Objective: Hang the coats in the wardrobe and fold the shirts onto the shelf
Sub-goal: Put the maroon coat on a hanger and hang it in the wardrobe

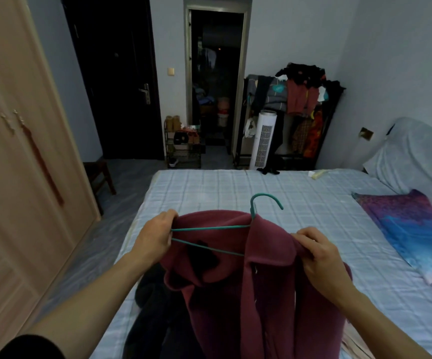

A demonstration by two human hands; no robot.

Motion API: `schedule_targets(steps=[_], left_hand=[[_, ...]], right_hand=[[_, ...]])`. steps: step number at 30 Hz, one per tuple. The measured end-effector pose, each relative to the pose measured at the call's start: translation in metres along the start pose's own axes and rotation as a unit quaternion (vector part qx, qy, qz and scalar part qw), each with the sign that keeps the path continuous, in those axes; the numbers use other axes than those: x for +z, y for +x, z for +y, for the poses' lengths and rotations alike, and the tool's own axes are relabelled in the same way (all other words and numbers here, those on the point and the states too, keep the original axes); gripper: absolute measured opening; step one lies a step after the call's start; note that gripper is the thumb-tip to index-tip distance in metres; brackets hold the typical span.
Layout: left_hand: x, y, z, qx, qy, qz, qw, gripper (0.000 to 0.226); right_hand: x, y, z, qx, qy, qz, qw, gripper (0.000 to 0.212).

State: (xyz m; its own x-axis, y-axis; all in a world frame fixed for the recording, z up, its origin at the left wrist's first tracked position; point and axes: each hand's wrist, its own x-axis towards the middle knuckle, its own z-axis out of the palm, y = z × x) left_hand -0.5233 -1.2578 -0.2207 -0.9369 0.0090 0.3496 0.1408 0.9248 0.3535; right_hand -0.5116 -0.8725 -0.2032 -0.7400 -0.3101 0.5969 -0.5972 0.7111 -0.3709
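Note:
A maroon coat point(269, 288) hangs in front of me over the bed point(209, 193), draped on a teal wire hanger point(255, 206) whose hook sticks up above the collar. My left hand point(155, 239) grips the coat's left shoulder together with the hanger's left end. My right hand point(316, 257) pinches the coat's right shoulder fabric. A dark garment point(155, 314) lies on the bed beneath the coat. The wardrobe point(15, 151) stands at the left with its doors closed.
A purple and blue cloth point(412, 229) lies on the bed's right side. A loaded clothes rack point(300, 104) and a white tower fan point(262, 138) stand beyond the bed. A shoe rack point(183, 146) sits by the open doorway. A wooden stool point(100, 177) stands near the wardrobe.

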Motion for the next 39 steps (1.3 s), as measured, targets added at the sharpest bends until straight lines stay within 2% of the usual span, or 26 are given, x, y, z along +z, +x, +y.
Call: schedule_targets(steps=[3,7,11,13,18,25,29,32,34,36,39], left_hand=[[-0.001,-0.004,-0.006,0.018,-0.019,-0.007,1.0,0.039],[-0.001,-0.009,-0.006,0.051,-0.072,-0.041,0.995,0.032],[-0.004,-0.014,0.002,0.03,-0.162,-0.073,0.984,0.028],[-0.007,-0.015,0.007,0.015,-0.197,-0.094,0.976,0.028],[-0.007,-0.02,0.011,-0.007,-0.22,-0.129,0.967,0.031],[-0.001,-0.03,0.004,-0.007,-0.164,-0.115,0.98,0.04],[-0.003,-0.032,0.005,-0.016,-0.176,-0.112,0.978,0.043],[-0.011,-0.032,0.005,-0.024,-0.207,-0.112,0.972,0.033],[-0.017,-0.032,0.006,-0.042,-0.242,-0.115,0.963,0.037],[-0.022,-0.03,0.008,-0.055,-0.27,-0.087,0.957,0.029],[-0.029,-0.025,0.008,-0.047,-0.249,-0.022,0.967,0.008]], right_hand=[[-0.001,0.001,0.005,0.0,0.009,0.001,1.0,0.05],[-0.002,0.002,0.012,0.019,0.0,0.014,1.0,0.05],[-0.009,0.0,0.023,0.046,-0.008,0.021,0.999,0.041],[-0.012,-0.002,0.027,0.059,-0.014,0.006,0.998,0.044],[-0.009,-0.006,0.025,0.078,-0.013,-0.011,0.997,0.048],[-0.005,-0.009,0.014,0.072,-0.01,-0.017,0.997,0.05],[-0.002,-0.011,0.01,0.08,-0.004,-0.01,0.997,0.048],[-0.001,-0.011,0.008,0.078,-0.003,0.001,0.997,0.049],[-0.001,-0.011,0.007,0.077,-0.002,0.006,0.997,0.049],[-0.002,-0.011,0.006,0.075,0.0,0.006,0.997,0.048],[-0.002,-0.01,0.003,0.065,0.006,0.001,0.998,0.047]])
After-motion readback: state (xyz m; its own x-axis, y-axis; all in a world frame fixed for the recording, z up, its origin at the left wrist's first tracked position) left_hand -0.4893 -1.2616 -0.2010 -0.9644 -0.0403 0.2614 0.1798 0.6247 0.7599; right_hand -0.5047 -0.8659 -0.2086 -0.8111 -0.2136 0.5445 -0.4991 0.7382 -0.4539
